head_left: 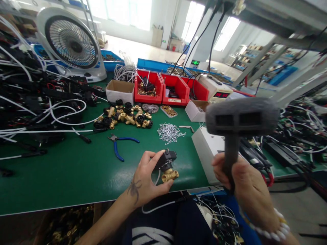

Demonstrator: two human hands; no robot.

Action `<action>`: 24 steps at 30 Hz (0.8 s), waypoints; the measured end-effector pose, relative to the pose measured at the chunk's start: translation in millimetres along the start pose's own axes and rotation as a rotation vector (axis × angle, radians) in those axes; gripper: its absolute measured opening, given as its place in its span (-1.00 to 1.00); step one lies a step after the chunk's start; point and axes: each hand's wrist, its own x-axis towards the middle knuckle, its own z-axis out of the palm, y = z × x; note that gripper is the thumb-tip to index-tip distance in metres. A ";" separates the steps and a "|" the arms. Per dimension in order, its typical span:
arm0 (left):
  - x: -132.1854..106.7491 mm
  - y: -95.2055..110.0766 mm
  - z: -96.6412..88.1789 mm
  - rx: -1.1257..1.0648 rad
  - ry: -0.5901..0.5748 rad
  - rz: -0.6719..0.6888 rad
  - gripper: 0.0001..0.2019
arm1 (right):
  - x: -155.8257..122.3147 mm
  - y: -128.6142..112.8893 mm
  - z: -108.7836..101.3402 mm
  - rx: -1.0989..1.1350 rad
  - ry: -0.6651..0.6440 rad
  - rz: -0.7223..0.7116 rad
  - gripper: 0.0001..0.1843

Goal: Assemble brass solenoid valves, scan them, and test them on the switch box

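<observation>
Grey mallet (241, 117) in right grip (251, 194); brass valve (169, 175) inside left grip (148, 180)

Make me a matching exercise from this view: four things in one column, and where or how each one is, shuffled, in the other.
Things:
1. Mallet
2. Brass fitting
3. Pliers
4. Fan

Places and states:
A. Standing at the back left
B. Gripped by the left hand
C. Lying with handles spread on the green tabletop
D. Raised in the right hand

Pairs: 1-D, 2-B, 3-C, 4-A
</observation>
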 end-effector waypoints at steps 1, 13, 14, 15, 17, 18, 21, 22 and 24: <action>0.1 0.4 -0.7 -0.004 -0.003 -0.006 -0.27 | -4.9 3.1 -4.9 -0.011 -0.005 0.022 -0.50; 2.3 -1.6 -4.4 -0.078 -0.017 -0.057 -0.31 | -14.8 2.7 -26.9 -0.040 0.079 0.089 -0.43; 2.5 -1.4 -4.7 -0.083 -0.017 -0.055 -0.31 | -12.9 4.2 -24.3 -0.078 -0.006 0.091 -0.43; 2.7 -1.1 -4.9 -0.090 -0.016 -0.054 -0.32 | -10.5 5.6 -21.9 -0.148 -0.125 0.104 -0.43; 2.8 -0.6 -5.2 -0.100 -0.008 -0.048 -0.33 | -5.5 6.4 -20.0 -0.291 -0.328 0.135 -0.43; 2.7 -0.4 -5.2 -0.101 -0.006 -0.045 -0.34 | -3.6 5.8 -20.8 -0.314 -0.362 0.138 -0.42; 1.8 -1.0 -4.9 -0.095 -0.019 -0.036 -0.33 | -2.6 2.1 -25.3 -0.131 -0.176 0.117 -0.39; 1.3 -1.5 -4.8 -0.093 -0.026 -0.034 -0.31 | -3.3 1.6 -25.8 -0.050 -0.095 0.118 -0.38; 0.2 -2.8 -4.9 -0.087 -0.036 -0.031 -0.30 | -4.7 2.6 -24.3 -0.004 -0.075 0.140 -0.38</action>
